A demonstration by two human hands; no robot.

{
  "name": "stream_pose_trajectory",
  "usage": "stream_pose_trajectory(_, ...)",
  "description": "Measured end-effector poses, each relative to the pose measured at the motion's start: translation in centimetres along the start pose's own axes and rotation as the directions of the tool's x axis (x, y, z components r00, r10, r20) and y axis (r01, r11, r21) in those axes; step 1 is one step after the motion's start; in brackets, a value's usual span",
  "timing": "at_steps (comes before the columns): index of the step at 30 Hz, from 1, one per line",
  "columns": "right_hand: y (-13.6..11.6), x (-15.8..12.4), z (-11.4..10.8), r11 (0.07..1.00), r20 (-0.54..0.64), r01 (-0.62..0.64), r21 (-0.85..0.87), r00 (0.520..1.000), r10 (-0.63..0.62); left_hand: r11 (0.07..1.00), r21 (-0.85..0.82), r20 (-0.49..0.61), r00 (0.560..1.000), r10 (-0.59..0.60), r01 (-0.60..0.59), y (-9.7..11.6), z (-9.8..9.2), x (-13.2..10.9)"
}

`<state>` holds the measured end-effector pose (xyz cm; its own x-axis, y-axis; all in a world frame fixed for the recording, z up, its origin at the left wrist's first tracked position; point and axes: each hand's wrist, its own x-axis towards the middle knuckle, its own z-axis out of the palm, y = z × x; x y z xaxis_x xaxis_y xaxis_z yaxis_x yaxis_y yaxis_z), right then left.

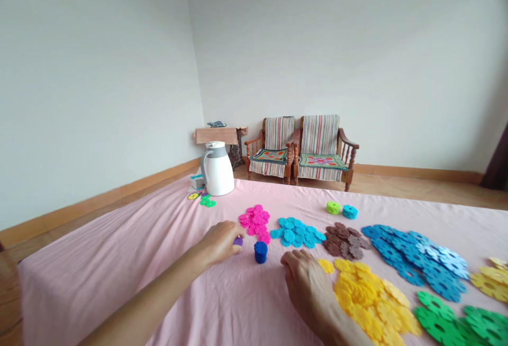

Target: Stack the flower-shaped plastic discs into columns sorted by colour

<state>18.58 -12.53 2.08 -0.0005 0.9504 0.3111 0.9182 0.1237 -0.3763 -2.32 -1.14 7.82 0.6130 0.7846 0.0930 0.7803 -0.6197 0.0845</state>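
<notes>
My left hand (222, 241) is closed around purple flower-shaped discs (238, 241), which show between thumb and fingers. Just right of it a short stack of dark blue discs (261, 252) stands upright on the pink cloth. My right hand (307, 281) rests low over the cloth, to the right of that stack, with its fingers curled down. Its fingertips are hidden, so whether it holds anything is not visible. Beside it lie a heap of yellow discs (363, 293) and a lone yellow disc (326, 266). Pink discs (255, 221) lie beyond my left hand.
Light blue discs (297, 232), brown discs (344, 240), larger blue discs (416, 253) and green discs (440, 317) lie in heaps. Small lime (333, 208) and turquoise stacks (350, 211) stand farther back. A white jug (220, 171) stands at the far left on the pink cloth (159, 229).
</notes>
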Motion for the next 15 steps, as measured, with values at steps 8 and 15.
stream_pose_trajectory(8,-0.06,0.03,-0.30,1.000,0.009,0.000,-0.009,1.000,0.000,1.000,-0.015,-0.005,1.000,-0.015,0.015,-0.18,0.19,-0.05)
stream_pose_trajectory(15,-0.04,0.01,-0.33,1.000,-0.004,-0.002,0.008,1.000,0.002,0.995,-0.102,-0.106,0.994,0.009,-0.020,0.18,-0.01,-0.42)
